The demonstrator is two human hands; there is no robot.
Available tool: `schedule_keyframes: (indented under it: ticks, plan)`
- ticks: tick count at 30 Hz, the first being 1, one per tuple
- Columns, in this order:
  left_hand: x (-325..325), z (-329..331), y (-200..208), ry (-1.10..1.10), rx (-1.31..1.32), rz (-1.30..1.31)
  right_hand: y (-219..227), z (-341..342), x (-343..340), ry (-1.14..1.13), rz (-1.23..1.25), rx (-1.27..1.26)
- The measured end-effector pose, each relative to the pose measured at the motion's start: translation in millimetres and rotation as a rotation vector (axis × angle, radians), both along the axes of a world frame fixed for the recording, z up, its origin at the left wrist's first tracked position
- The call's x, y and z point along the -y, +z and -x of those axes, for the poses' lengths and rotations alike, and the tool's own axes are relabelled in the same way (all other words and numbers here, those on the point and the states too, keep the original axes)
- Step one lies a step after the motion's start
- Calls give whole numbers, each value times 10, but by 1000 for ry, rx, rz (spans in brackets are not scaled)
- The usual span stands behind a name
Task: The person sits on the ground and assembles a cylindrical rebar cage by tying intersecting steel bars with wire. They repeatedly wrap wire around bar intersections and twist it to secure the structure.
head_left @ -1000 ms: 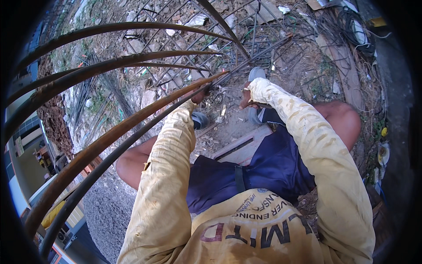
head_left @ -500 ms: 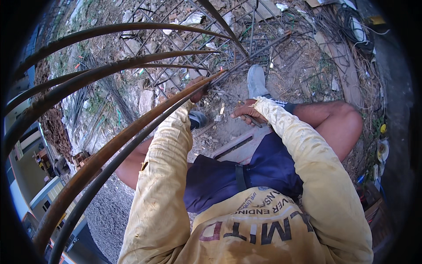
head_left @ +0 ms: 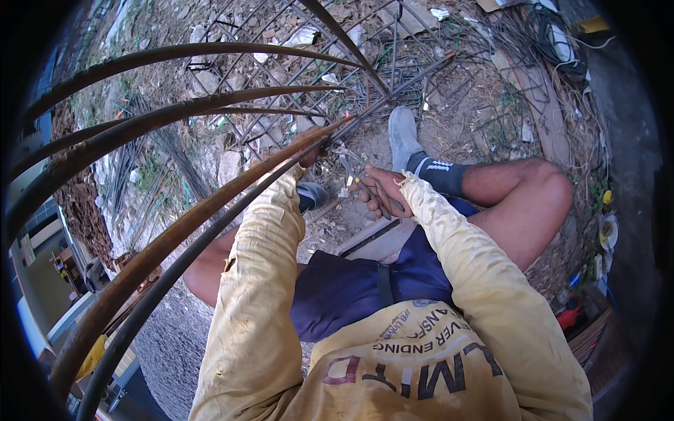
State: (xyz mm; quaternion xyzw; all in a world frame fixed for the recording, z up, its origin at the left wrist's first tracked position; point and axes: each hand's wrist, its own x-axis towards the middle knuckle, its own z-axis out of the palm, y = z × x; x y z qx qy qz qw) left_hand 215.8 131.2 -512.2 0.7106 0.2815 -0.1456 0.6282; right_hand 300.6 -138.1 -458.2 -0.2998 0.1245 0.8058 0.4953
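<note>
My right hand (head_left: pixel 382 191) holds metal pincers (head_left: pixel 349 168) by the handles, jaws pointing up and left toward the steel bars. Its fingers curl loosely around the handles. My left hand (head_left: pixel 311 153) is at the end of a long rusty reinforcing bar (head_left: pixel 232 195). A darker bar (head_left: pixel 210 226) runs alongside it. These bars cross in front of my left hand and hide most of its fingers, so its grip does not show. The pincers' jaws are close to the left hand, just right of the bars.
More long bars (head_left: pixel 203 49) arch in from the left. A grid of thin steel rods (head_left: pixel 281 56) lies ahead over rubble. My shoes (head_left: pixel 403 133) rest on the dirt. A wooden plank (head_left: pixel 544 112) and coiled black cable (head_left: pixel 558 45) lie at the far right.
My right hand has moved slightly left, its fingers loosening around the pincers, whose jaws now point toward the bars. My left hand stays by the bars. The view has shifted slightly.
</note>
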Motion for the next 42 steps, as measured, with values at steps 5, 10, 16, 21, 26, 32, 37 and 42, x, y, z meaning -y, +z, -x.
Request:
schedule_keyframes:
  ticks: [5, 10, 16, 21, 26, 32, 37, 42]
  plan:
    - [82, -44, 209, -53, 16, -6, 254, -85, -177, 297, 390, 259]
    - [-8, 47, 28, 28, 35, 132, 324, 124, -41, -24, 215, -155]
    - [-11, 14, -131, 7, -59, 78, 323, 28, -144, 610, 288, 1314]
    - [-69, -9, -252, -45, -4, 39, 252, 183, -172, 493, 410, 1081]
    - [-152, 139, -356, -114, 104, -75, 392, 174, -102, 25, 271, 47]
    - [37, -43, 193, -74, 36, 81, 293, 207, 6, 426, 353, 1590]
    - [53, -13, 25, 37, -16, 78, 216, 241, 36, 551, 259, 1586]
    - [-32, 30, -173, -10, 23, 47, 330, 40, 102, 112, 252, 377]
